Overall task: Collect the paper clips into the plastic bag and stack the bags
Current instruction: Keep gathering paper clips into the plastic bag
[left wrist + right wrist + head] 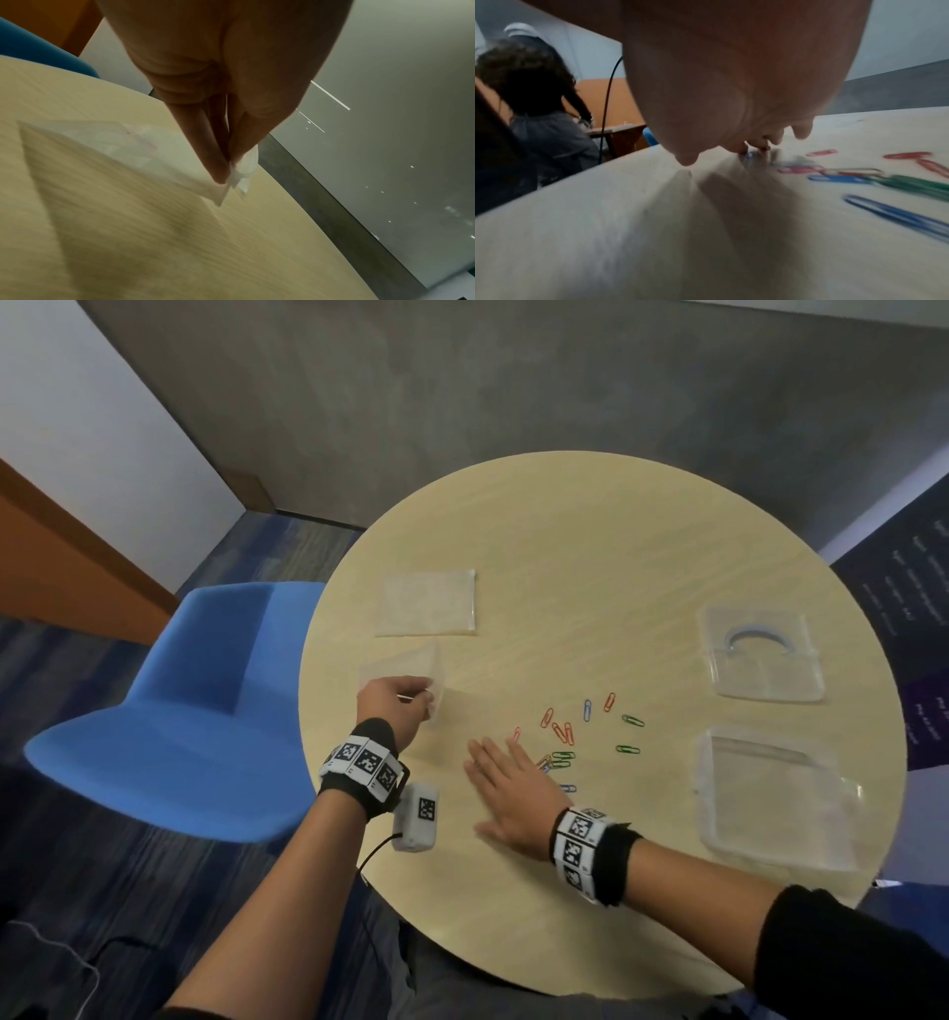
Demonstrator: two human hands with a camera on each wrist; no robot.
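Note:
Several coloured paper clips (570,742) lie scattered on the round wooden table (590,546). My left hand (411,701) pinches one edge of a clear plastic bag (405,667) and lifts it slightly off the table; in the left wrist view the fingertips (221,174) squeeze the corner of the bag (107,142). My right hand (495,765) lies flat with straight fingers just left of the clips. In the right wrist view its fingertips (741,149) touch the nearest clips, with blue (898,217), green (916,184) and red (908,155) ones beside them.
A flat pile of clear bags (426,603) lies beyond the left hand. Two clear plastic pouches (760,654) (770,803) sit at the table's right side. A blue chair (169,711) stands left of the table. A small white device (418,814) hangs at my left wrist.

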